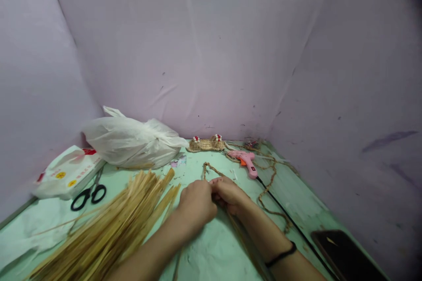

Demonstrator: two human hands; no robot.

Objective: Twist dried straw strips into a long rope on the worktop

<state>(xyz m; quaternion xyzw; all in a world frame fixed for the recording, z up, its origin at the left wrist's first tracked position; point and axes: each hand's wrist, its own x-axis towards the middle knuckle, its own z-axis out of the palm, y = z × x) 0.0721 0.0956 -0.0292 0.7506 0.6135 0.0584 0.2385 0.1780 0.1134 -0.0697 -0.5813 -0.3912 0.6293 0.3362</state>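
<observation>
My left hand [197, 204] and my right hand [230, 194] meet at the middle of the pale green table [214, 250], fingers pinched together on a braided straw rope [211, 169] that loops out beyond them. Loose straw strands trail from the hands back toward me. A thick bundle of dry straw strips [112, 224] lies just left of my left forearm. A black band circles my right wrist.
Black scissors [89, 194] and two white plastic bags [132, 140] sit at the left. A pink glue gun [246, 160] with a black cord, small woven straw sandals [207, 143] and twine lie at the back. A dark phone [346, 254] rests at the right. Purple cloth walls surround the table.
</observation>
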